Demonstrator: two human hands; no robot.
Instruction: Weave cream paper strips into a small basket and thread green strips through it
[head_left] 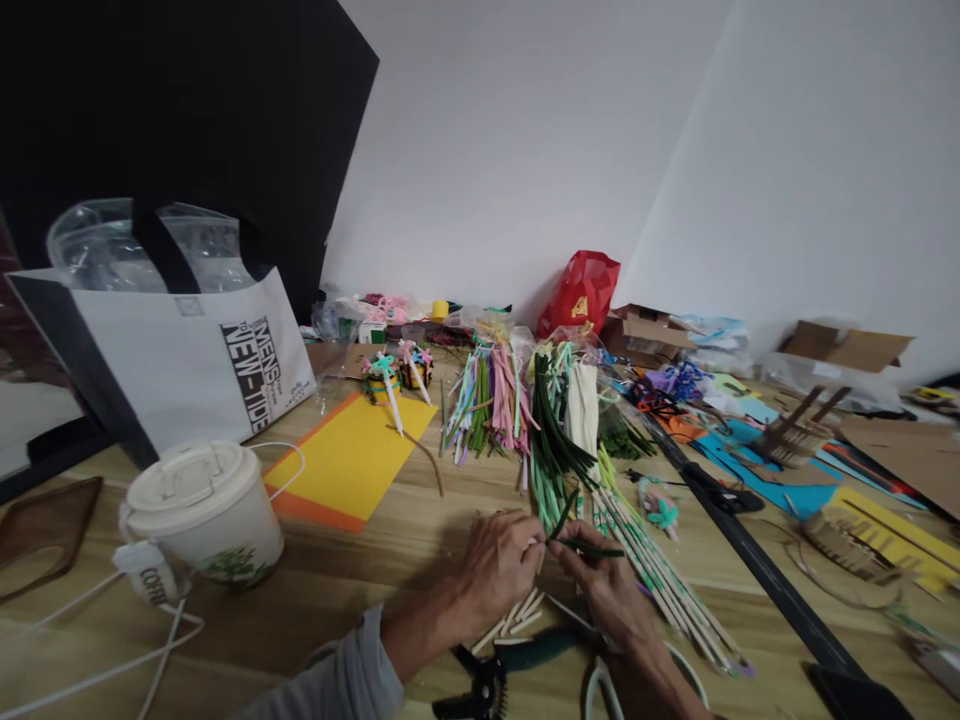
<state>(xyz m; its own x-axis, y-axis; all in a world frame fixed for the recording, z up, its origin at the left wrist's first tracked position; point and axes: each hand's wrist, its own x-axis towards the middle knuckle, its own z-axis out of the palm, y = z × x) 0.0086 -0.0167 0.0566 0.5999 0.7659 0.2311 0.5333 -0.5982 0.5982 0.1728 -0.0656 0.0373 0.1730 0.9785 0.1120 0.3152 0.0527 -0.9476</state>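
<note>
My left hand [504, 562] is closed in a pinch on a dark green pipe cleaner [596, 550], over the middle front of the table. Close beside it, my right hand [606, 590] is also closed on the pipe cleaner. Its fuzzy ends stick out upward and to the right from between the fingers. Under the hands lie short wooden sticks [517, 618], pruning shears [487, 685] with a green handle, and scissors [602, 690] partly hidden by my right arm. Just beyond are bunches of dark green pipe cleaners [551, 420], pink ones [510, 395] and white ones [582, 400].
Long thin sticks [660, 585] lie right of my hands. On the left stand a white lidded pot [206, 515] with cords, a shopping bag [187, 360] and yellow paper [360, 450] under small decorated pots [382, 380]. A red bag [577, 295] stands behind; a black strip [765, 570] crosses the right.
</note>
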